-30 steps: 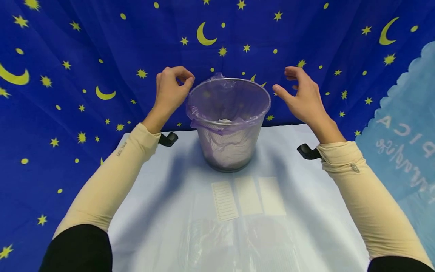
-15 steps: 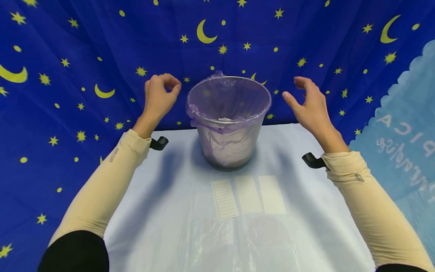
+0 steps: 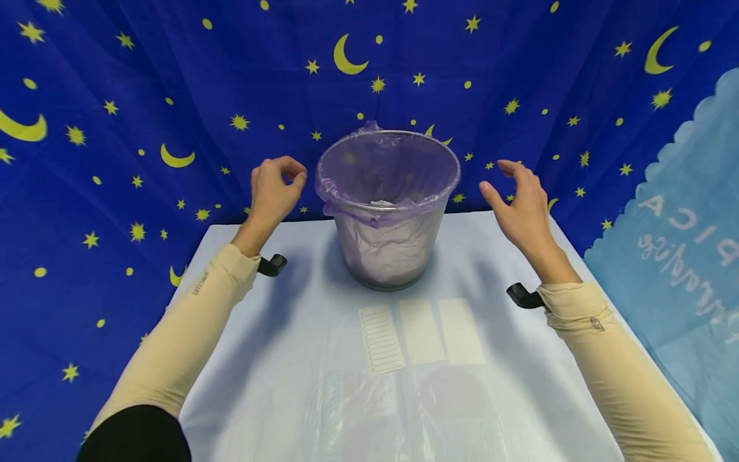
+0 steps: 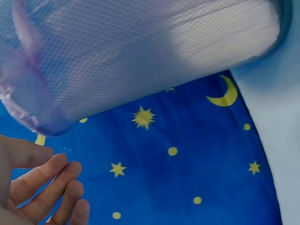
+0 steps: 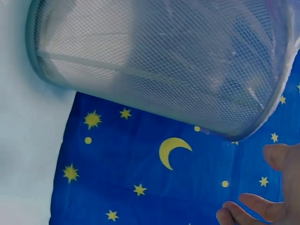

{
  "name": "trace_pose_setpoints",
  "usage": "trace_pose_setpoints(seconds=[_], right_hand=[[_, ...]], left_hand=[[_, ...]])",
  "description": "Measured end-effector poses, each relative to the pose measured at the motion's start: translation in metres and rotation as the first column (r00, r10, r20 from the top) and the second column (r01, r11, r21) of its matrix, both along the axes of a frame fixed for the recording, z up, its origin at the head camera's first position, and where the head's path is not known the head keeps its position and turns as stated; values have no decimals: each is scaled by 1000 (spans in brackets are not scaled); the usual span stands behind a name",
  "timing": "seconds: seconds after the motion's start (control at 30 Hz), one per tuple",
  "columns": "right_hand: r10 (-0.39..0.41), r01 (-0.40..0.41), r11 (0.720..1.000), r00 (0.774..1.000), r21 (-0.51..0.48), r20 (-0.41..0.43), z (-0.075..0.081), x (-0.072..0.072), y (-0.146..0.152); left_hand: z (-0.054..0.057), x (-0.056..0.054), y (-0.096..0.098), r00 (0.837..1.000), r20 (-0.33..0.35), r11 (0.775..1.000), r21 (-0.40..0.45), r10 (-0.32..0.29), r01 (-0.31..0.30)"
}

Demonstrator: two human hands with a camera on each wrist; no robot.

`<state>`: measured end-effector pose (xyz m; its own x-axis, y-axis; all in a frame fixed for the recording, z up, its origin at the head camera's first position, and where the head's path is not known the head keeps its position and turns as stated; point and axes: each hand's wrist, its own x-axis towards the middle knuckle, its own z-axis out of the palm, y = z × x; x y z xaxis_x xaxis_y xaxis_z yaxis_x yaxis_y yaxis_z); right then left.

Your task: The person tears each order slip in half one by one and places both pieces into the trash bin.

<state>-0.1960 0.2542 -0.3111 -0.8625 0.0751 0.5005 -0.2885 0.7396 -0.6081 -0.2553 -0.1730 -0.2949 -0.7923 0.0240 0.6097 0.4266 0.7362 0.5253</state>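
The bin (image 3: 398,250) stands upright at twelve o'clock on my feed, on a white table (image 3: 265,385). Nearest me, at its six o'clock, I see three pale paper slips (image 3: 423,332). The bin is silvery mesh, whiter low down, with a crinkled purple bag (image 3: 335,196) folded over its rim and bunched at eight o'clock. The left hand (image 3: 274,189), at nine, is narrow, thumb close to forefinger; the right hand (image 3: 522,208), at three, is wide. Both sit apart from the bin. Beyond hangs a blue curtain (image 3: 427,38).
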Motion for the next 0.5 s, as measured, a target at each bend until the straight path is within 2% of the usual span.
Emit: trace_pose_setpoints(seconds=[0.37,0.5], right_hand=[[23,-23,1000,1000,4,1,-40,7,-1],[18,-18,1000,1000,-6,9,-49,8,-2]], left_hand=[[-32,4,-2,998,55,1000,22,-10,9],[-40,6,-4,997,80,999,37,-1,-2]])
